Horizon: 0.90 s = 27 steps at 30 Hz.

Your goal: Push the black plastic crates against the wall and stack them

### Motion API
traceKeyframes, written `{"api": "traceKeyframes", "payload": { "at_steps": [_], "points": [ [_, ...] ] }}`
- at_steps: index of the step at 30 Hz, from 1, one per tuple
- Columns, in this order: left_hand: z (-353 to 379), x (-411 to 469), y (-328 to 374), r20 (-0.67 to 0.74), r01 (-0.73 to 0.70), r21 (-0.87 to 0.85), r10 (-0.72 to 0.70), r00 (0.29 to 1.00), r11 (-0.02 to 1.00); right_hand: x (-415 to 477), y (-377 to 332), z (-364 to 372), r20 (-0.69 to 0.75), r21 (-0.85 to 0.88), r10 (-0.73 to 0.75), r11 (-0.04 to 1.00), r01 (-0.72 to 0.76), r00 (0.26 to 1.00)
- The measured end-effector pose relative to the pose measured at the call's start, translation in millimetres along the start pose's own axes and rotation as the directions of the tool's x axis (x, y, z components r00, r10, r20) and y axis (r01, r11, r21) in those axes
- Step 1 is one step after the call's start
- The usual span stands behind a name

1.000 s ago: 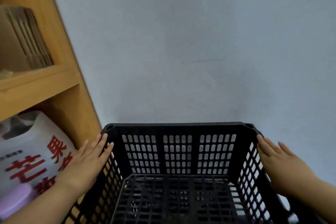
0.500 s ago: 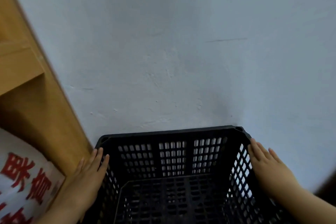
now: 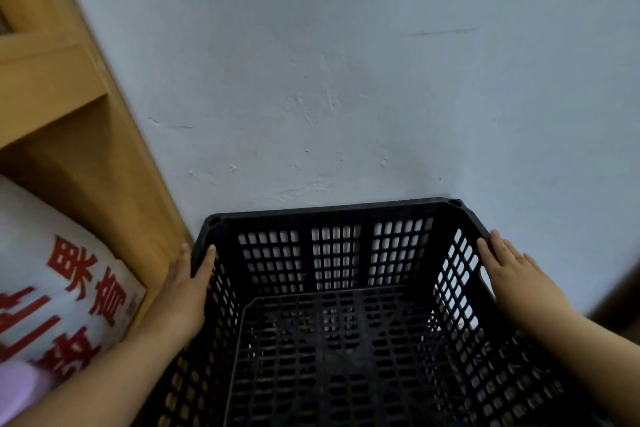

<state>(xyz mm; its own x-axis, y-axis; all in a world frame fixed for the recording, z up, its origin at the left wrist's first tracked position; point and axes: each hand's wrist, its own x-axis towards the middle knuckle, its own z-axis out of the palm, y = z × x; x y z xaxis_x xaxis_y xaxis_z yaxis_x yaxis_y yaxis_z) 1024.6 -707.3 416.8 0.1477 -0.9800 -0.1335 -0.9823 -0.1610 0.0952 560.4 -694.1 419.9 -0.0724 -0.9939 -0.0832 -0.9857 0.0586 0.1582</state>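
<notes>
A black plastic crate [image 3: 336, 256] with slotted walls fills the lower middle of the head view, its far rim close to the pale wall [image 3: 346, 80]. My left hand [image 3: 185, 291] lies flat along the crate's left rim, thumb hooked inside. My right hand [image 3: 516, 282] rests flat on the right rim, fingers pointing toward the wall. The crate is empty inside. Whether another crate sits underneath is hidden.
A wooden shelf unit [image 3: 86, 135] stands tight against the crate's left side. On its lower shelf lies a white bag with red characters [image 3: 65, 284] and something lilac [image 3: 17, 388]. A dark edge [image 3: 620, 302] shows at the far right.
The view has dropped and swung, so the shelf's cardboard is out of frame. The crate's far rim sits nearer the wall, and both hands stay on its side rims.
</notes>
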Motion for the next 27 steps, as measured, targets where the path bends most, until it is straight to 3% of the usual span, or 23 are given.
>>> {"api": "traceKeyframes", "payload": {
  "at_steps": [10,27],
  "points": [
    [4,-8,4,0.010,0.031,-0.071,-0.030,0.999,0.997,6,3,-2,-0.001,0.055,-0.003,0.998,0.003,1.000],
    [7,2,-2,-0.008,-0.019,-0.014,0.019,1.000,1.000,7,1,10,-0.010,0.126,0.040,0.991,-0.038,0.999]
  ]
}}
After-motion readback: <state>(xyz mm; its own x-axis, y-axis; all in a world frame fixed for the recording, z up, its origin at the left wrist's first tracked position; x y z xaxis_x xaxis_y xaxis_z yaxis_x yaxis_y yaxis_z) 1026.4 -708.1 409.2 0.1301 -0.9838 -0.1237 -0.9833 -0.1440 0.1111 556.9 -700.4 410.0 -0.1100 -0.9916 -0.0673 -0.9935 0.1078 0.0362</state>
